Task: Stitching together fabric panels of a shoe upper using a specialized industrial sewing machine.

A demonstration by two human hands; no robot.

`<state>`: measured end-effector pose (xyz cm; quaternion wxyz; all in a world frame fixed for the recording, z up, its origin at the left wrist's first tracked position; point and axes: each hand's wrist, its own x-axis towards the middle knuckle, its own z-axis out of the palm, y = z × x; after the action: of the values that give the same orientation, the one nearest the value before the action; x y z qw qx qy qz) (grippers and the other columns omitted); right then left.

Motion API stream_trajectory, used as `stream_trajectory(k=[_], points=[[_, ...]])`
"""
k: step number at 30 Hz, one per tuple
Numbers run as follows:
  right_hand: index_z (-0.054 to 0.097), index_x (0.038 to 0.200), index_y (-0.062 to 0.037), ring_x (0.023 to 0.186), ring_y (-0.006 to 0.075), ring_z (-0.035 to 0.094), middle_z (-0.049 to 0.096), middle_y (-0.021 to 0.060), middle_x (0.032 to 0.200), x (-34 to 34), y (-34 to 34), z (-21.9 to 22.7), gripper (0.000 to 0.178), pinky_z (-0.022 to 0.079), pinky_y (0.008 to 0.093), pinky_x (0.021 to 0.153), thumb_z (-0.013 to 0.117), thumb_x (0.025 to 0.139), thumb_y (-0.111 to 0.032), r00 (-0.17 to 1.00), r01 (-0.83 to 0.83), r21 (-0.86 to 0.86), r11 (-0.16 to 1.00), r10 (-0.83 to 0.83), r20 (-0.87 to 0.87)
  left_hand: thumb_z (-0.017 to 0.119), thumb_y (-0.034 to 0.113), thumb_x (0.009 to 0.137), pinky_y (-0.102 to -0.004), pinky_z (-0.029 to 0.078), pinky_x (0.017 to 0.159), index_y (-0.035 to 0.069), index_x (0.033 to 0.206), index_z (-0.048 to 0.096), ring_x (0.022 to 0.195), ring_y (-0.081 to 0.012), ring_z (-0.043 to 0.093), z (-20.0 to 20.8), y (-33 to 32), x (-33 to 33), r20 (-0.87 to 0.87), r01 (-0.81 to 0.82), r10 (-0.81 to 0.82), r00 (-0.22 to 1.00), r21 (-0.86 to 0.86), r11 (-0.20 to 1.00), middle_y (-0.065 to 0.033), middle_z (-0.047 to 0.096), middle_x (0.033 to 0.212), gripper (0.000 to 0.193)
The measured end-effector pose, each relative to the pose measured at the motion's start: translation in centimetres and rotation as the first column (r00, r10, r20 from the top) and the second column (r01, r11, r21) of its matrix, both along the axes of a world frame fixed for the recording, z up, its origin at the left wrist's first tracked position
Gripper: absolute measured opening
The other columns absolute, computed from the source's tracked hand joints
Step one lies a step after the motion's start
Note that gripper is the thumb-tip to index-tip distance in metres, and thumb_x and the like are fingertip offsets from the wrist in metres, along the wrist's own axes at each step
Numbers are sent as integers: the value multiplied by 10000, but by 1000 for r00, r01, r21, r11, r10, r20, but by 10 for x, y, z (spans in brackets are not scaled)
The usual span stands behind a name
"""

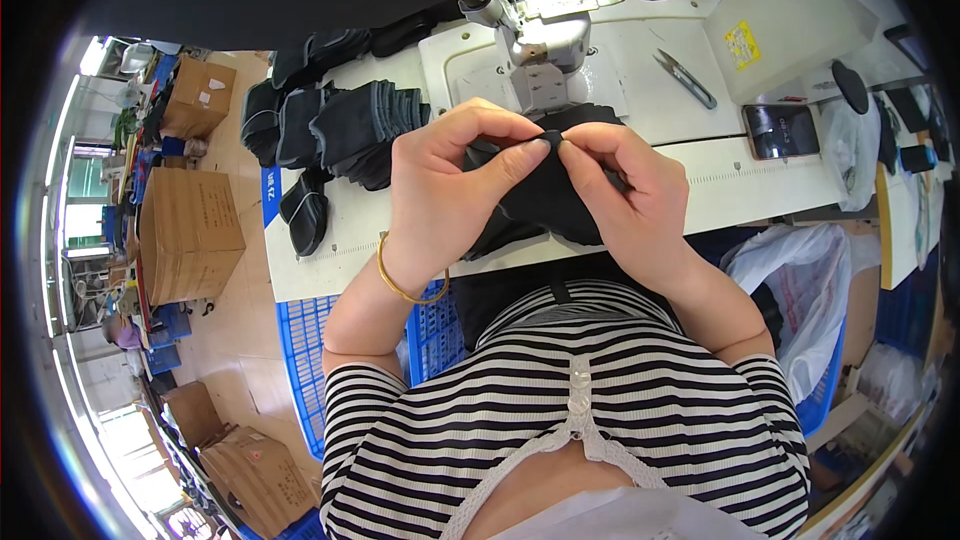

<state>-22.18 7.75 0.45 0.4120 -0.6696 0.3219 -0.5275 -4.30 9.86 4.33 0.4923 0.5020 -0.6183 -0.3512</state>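
Both of my hands meet over the near edge of a white sewing table (385, 265), in front of a sewing machine (545, 50). My left hand (455, 170) pinches a dark piece of fabric (550, 185) between thumb and forefinger. Close beside it, my right hand (635, 180) pinches the same fabric, fingertips nearly touching the left ones. The cloth hangs below the pinch and spreads over the tabletop; its far part lies near the machine's foot. Its exact shape is hidden by my hands.
Stacks of dark folded fabric pieces (360, 125) lie on the left. Thread snips (685, 78) and a phone (780, 132) rest on the right. Below the table are blue plastic baskets (300, 340) and a white plastic bag (800, 280). Cardboard boxes (190, 230) stand on the floor.
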Motion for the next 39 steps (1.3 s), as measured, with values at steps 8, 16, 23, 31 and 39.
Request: stream_trajectory(k=[8, 16, 23, 31, 39], points=[[661, 1002, -13, 556, 162, 584, 630, 76, 692, -10, 0, -7, 110, 450, 264, 537, 667, 904, -64, 992, 7, -93, 996, -18, -124, 741, -23, 842, -180, 504, 728, -25, 931, 719, 781, -65, 622, -1, -8, 13, -253, -212, 201, 946, -19, 977, -11, 691, 862, 92], [661, 973, -7, 541, 161, 569, 618, 84, 679, -9, 0, -9, 89, 435, 272, 523, 668, 905, -64, 993, 16, -87, 996, -26, -111, 750, -31, 832, -173, 502, 726, -31, 963, 726, 767, -60, 625, -9, -16, 18, -375, -171, 170, 911, 30, 985, -28, 700, 860, 133], [657, 996, 20, 655, 109, 680, 685, 63, 754, -4, -1, -5, 118, 516, 216, 593, 622, 949, -82, 989, -140, 291, 946, 120, 87, 758, 5, 819, -229, 518, 761, -33, 979, 717, 806, -112, 656, 4, -43, 30, -250, -35, 94, 964, 231, 972, -77, 715, 894, 170], [659, 1025, 33, 674, 111, 691, 698, 67, 782, 3, -17, -1, 178, 533, 221, 594, 604, 974, -128, 965, -208, 420, 883, 116, 235, 782, 10, 785, -247, 534, 712, -40, 892, 730, 765, -126, 661, 16, -82, 38, -333, 72, 42, 942, 325, 943, -79, 714, 837, 129], [662, 1035, 33, 656, 119, 691, 698, 65, 772, 5, -24, 0, 187, 534, 222, 587, 614, 973, -136, 959, -202, 403, 893, 97, 267, 761, -20, 798, -263, 498, 834, -27, 941, 667, 857, -168, 665, 22, -98, 43, -313, 93, 49, 949, 423, 901, -96, 705, 895, 171]])
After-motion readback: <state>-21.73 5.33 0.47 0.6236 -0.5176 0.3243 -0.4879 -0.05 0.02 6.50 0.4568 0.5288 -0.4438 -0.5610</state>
